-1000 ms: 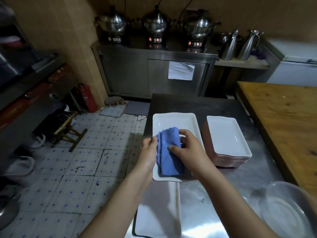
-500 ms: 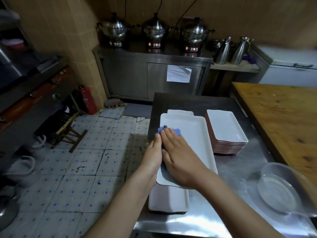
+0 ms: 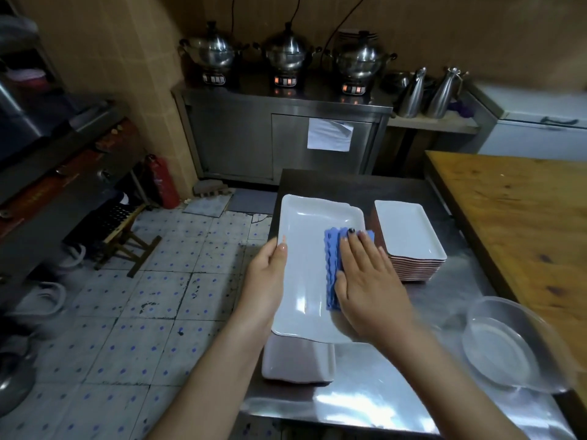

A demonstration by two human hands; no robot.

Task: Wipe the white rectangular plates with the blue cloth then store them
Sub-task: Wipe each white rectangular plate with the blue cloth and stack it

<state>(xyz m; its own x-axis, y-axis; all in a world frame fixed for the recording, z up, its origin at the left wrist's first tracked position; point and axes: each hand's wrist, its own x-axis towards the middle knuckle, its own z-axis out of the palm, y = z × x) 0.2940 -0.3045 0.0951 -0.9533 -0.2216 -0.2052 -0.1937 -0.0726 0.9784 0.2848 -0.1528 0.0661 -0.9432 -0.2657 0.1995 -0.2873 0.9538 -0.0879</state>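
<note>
A long white rectangular plate (image 3: 305,249) is held over the steel table, its near end above another white plate (image 3: 297,360) lying on the table. My left hand (image 3: 268,268) grips the plate's left rim. My right hand (image 3: 365,277) lies flat on the folded blue cloth (image 3: 332,265), pressing it onto the plate's right half. To the right stands a stack of smaller white rectangular plates (image 3: 409,239) with reddish undersides.
The steel table (image 3: 381,392) ends at the left over a tiled floor. A clear plastic bowl (image 3: 508,341) sits at the near right. A wooden counter (image 3: 521,217) borders the table on the right. Steel pots and a cabinet stand at the back.
My right hand slid the blue cloth from the plate's left side across to its right side. The left hand shifted up the left rim. The camera view moved a little.
</note>
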